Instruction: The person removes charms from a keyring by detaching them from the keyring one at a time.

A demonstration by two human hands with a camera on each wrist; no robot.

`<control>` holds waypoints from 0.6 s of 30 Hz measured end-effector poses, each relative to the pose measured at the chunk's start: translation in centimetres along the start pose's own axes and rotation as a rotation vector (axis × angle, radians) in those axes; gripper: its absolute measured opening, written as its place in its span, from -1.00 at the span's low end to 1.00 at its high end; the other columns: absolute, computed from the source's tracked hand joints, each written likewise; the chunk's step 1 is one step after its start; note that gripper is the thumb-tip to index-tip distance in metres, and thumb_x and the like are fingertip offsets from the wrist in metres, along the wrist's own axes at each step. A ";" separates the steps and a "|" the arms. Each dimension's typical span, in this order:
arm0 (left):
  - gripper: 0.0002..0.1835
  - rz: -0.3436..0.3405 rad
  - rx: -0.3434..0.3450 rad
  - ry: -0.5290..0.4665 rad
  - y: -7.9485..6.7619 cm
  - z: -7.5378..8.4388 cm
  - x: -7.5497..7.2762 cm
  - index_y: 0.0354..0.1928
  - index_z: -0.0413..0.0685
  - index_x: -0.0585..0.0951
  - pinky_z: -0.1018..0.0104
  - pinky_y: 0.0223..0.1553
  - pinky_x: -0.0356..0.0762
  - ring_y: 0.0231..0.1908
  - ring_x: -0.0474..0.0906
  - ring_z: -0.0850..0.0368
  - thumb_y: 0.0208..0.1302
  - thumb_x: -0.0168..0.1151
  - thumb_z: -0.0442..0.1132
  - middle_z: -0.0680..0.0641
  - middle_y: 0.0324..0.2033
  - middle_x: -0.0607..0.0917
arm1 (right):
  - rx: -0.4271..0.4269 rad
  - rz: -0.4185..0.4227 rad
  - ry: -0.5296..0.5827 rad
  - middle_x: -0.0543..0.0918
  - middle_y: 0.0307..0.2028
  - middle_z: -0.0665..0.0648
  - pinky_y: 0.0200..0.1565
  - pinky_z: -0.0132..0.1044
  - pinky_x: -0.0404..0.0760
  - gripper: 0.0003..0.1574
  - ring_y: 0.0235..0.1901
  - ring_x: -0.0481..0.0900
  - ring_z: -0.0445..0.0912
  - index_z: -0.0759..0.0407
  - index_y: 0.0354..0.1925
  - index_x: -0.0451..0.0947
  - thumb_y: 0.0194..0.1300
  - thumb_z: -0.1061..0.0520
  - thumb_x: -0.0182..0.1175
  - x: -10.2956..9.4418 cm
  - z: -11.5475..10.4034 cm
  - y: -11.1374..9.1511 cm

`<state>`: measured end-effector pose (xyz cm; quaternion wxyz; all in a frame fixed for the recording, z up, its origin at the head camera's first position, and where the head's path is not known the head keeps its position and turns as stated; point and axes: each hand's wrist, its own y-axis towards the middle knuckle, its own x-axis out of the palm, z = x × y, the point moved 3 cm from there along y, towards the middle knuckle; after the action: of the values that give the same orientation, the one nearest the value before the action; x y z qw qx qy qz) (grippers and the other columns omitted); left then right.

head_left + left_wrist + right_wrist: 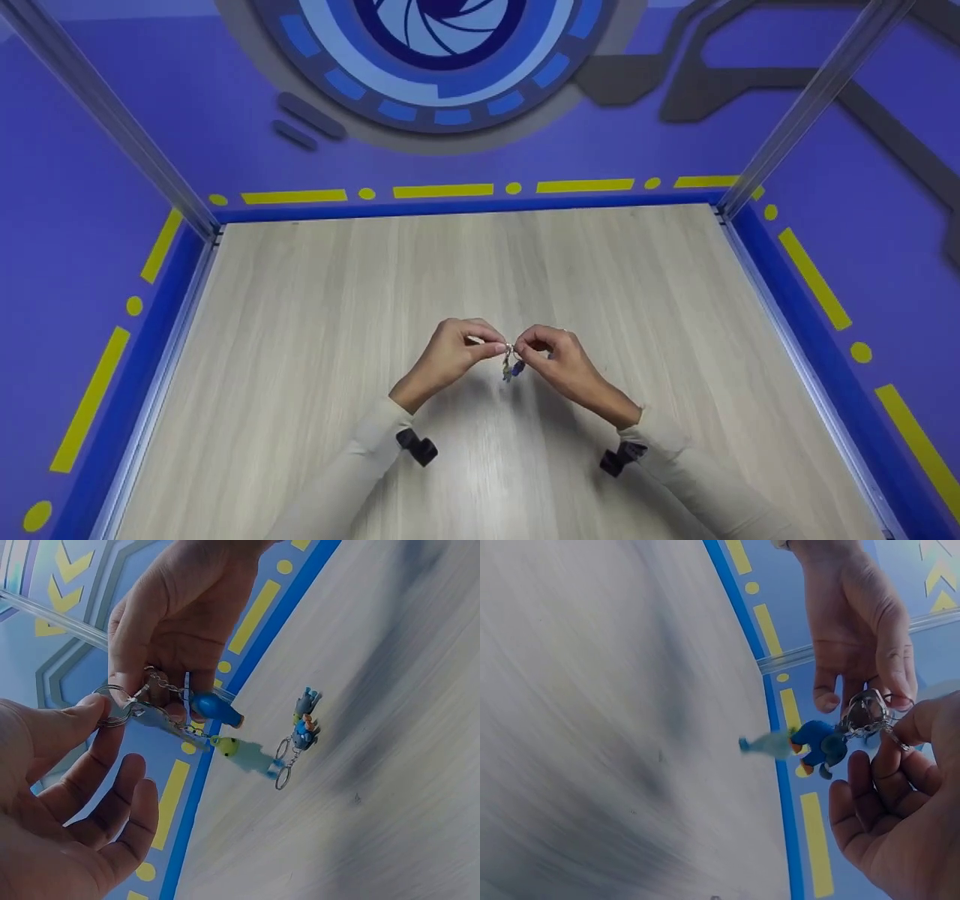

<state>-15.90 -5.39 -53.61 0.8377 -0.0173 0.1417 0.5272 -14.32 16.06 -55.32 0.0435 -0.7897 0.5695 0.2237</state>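
Both hands meet above the table and hold a small bunch of keychains. My left hand pinches a metal split ring between thumb and forefinger, its other fingers loosely bent. Opposite it, my right hand pinches a ring of the same bunch with thumb and forefinger. From the bunch dangle a blue figure charm and a pale green one on short chains. A flat grey piece hangs there too; its kind is unclear.
Two more small figure keychains with rings lie on the wooden table, mostly hidden behind the right hand in the head view. Blue walls with yellow marks enclose the table's back and sides. Each wrist wears a black camera.
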 end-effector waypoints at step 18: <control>-0.93 0.092 -0.070 0.041 -1.6 -1.2 -1.8 -0.17 -0.04 0.88 0.00 0.06 0.68 -0.14 0.76 0.11 0.47 0.50 -0.23 0.05 -0.23 0.87 | -0.034 -0.183 -0.268 0.82 -0.26 0.00 -0.07 -0.16 0.68 -0.93 -0.18 0.69 -0.12 0.18 -0.22 0.84 0.46 0.27 0.44 -0.4 3.4 1.1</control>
<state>-15.45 -7.85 -54.46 0.8083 -0.0509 0.1409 0.5694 -16.46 17.17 -57.97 0.1259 -0.8018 0.4806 0.3320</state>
